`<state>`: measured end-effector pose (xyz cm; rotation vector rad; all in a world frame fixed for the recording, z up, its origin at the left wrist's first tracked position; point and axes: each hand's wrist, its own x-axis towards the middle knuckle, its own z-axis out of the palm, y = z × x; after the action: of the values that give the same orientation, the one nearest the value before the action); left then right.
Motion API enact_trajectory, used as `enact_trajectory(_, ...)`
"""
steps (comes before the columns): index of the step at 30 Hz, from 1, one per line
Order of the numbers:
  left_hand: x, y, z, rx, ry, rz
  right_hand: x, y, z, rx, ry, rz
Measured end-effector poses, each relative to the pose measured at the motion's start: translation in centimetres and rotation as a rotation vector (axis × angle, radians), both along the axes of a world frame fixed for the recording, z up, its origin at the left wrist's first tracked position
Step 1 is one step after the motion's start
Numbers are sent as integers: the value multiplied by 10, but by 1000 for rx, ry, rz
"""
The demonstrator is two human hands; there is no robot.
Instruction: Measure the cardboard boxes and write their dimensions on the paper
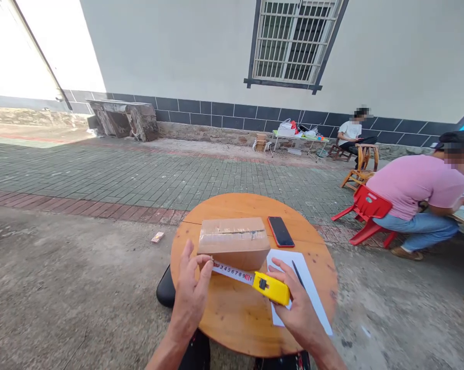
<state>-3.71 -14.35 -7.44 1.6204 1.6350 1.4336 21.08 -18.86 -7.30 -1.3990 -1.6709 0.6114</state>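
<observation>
My right hand (293,298) grips the yellow case of a tape measure (271,288) over the near side of a round wooden table (232,324). The white blade reaches out to the left, and my left hand (191,285) pinches its end between thumb and forefinger. Just behind the blade lies a brown cardboard box (234,237) with clear tape along its top. Under my right hand is a sheet of white paper (317,308), with a dark pen (298,274) lying on it.
A phone with a red edge (281,232) lies right of the box. To the right, a person in a pink shirt (413,180) sits on a red plastic chair (371,210). Another person (351,131) sits farther back, near a cluttered table (299,134). A dark seat (165,288) stands beside my table.
</observation>
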Motion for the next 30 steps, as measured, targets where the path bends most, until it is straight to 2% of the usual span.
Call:
enact_trajectory(2, 0, -11, -30, -32, -14, 36, -2, 3, -3, -74, -9, 27)
enact_trajectory(4, 0, -13, -52, -71, -30, 8, -4, 6, -10, -136, -11, 34)
enact_trajectory(6, 0, -10, -65, -115, -47, -42, -4, 12, -20, -159, -8, 27)
enact_trajectory(9, 3, 2, -72, -140, -68, -107, 0, 30, -33, -151, 24, 48)
enact_trajectory(11, 6, 9, -70, -133, -82, -132, 4, 41, -33, -177, 34, 117)
enact_trajectory(14, 7, 8, -60, -131, -74, -95, 6, 46, -17, -275, 4, 217)
enact_trajectory(19, 0, -8, -22, -148, 38, -37, 7, 29, 25, -375, -84, 226)
enact_trajectory(22, 2, -5, -2, -161, 65, -17, 5, 28, 37, -380, -51, 215)
enact_trajectory(26, 8, 10, 1, -215, 67, -2, -3, 35, 41, -308, 1, 142)
enact_trajectory(30, 2, 16, -1, -159, 137, -31, -16, 18, 46, -250, -45, 109)
